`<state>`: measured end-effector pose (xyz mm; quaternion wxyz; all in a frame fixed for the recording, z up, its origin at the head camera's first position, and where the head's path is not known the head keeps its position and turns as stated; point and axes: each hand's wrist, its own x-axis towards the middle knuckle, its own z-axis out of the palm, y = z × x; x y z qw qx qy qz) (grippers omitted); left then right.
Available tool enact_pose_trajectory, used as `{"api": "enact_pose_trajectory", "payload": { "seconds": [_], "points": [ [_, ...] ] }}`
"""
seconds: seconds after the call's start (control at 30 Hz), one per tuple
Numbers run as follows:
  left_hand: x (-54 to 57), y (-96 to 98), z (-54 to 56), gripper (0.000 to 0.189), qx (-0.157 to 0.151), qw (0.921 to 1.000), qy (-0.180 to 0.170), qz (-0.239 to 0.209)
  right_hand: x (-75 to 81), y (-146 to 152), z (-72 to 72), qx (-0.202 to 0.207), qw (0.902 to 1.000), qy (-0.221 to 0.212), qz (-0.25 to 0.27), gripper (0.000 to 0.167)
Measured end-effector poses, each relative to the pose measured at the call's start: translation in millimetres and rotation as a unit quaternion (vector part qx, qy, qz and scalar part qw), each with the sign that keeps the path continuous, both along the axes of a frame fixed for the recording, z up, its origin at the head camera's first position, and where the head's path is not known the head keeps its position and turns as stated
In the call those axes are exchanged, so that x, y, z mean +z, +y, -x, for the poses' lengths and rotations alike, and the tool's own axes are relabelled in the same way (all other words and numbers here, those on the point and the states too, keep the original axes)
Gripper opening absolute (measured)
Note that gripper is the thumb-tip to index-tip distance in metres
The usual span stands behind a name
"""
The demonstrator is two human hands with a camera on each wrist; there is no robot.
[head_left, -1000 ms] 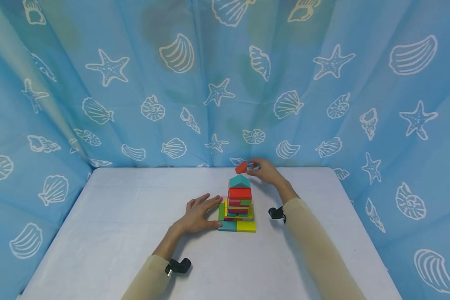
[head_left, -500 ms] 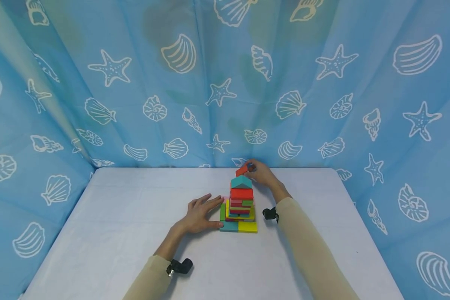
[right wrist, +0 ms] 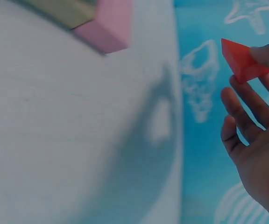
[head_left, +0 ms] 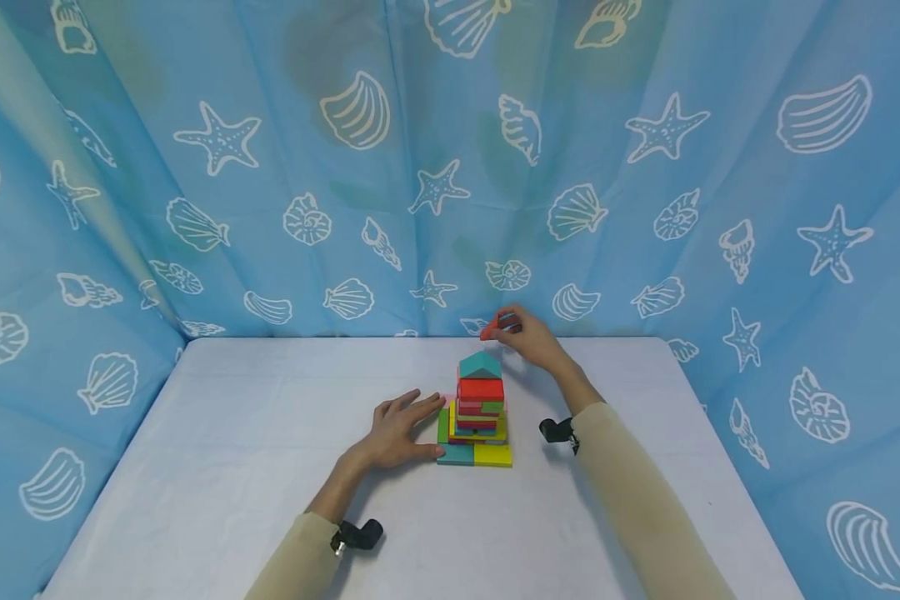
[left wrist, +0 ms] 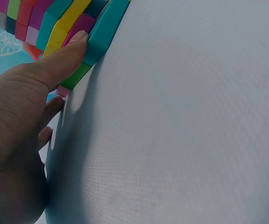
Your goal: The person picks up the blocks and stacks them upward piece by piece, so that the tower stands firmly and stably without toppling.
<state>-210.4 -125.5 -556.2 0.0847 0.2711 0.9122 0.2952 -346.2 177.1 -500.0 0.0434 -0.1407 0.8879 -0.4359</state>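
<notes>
A stepped tower of coloured blocks [head_left: 481,390] stands on the table, with a teal triangular block [head_left: 480,365] at its top. Above and just behind that peak, my right hand [head_left: 528,337] pinches a red triangular block [right wrist: 242,61] between thumb and fingertips, held up in the air. My left hand [head_left: 397,432] rests at the tower's left side, fingers spread and mostly straight. In the left wrist view, its thumb [left wrist: 71,51] lies against the lower layers, by a teal block [left wrist: 105,35] at the base corner.
A white cloth covers the table [head_left: 270,433]. Close behind its back edge hangs a blue curtain [head_left: 450,242] with shell and starfish prints, which also runs along both sides. Pink block [right wrist: 109,28] corners the tower's base in the right wrist view.
The right hand came in toward the tower's top, then drew back up and to the right, turning the red triangular block. The left hand and the tower stay as they were.
</notes>
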Motion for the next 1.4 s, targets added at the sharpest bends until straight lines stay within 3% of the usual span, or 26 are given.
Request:
{"api": "enact_pose_trajectory", "payload": {
  "seconds": [0.3,0.5,0.67,0.93,1.17,1.4],
  "points": [
    [-4.2,0.7,3.0,0.085,0.001,1.0,0.0,0.003,66.4,9.8,-32.0,0.054,0.9934,0.101,0.004,0.046],
    [-0.2,0.7,-0.1,0.084,0.001,1.0,0.003,-0.008,110.4,4.2,-72.0,0.116,0.9808,0.155,-0.021,0.043],
    [1.1,0.3,-1.1,0.084,0.001,1.0,0.004,-0.007,135.0,-0.2,-105.0,0.145,0.9719,0.174,-0.063,0.039],
    [0.6,0.5,-0.6,0.083,-0.004,0.9999,0.009,-0.005,141.3,-5.4,-131.9,0.185,0.9604,0.166,-0.127,0.036],
    [1.5,0.8,-0.5,0.086,-0.002,1.0,0.001,0.001,134.1,-12.3,-140.7,0.195,0.9488,0.159,-0.191,0.036],
    [0.0,-0.2,-0.3,0.084,-0.006,0.9999,0.007,-0.007,126.6,-18.7,-143.3,0.193,0.9405,0.17,-0.222,0.036]
  ]
}}
